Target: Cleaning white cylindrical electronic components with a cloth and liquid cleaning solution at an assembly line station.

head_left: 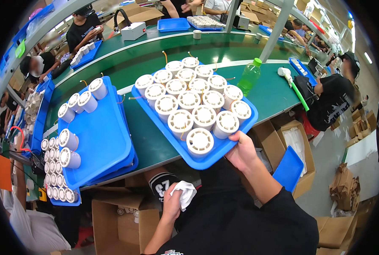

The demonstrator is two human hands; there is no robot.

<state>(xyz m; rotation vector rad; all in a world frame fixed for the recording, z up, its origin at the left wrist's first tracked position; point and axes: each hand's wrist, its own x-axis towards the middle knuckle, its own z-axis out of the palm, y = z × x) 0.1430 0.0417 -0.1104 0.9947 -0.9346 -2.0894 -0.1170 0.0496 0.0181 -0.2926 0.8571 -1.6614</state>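
My right hand (pixel 243 153) grips the near right corner of a blue tray (pixel 222 149), thumb over the rim. The tray, at the middle of the view, carries rows of white cylindrical plastic parts (pixel 200 142) with slotted round tops; thin orange wires stick out from some. My left hand (pixel 171 205) is low in front of my body, closed around a crumpled white cloth (pixel 187 195). Left of the held tray, a stack of blue trays (pixel 99 135) sits on the green bench, its top one holding several cylinders (pixel 87 102) along the far and left sides.
A green bottle (pixel 250 76) and a green-handled tool (pixel 292 85) lie beyond the tray. Further left is another loaded blue tray (pixel 72 200). Open cardboard boxes (pixel 97 225) stand below the bench edge; one at right holds a blue tray (pixel 289 169). Several people work around.
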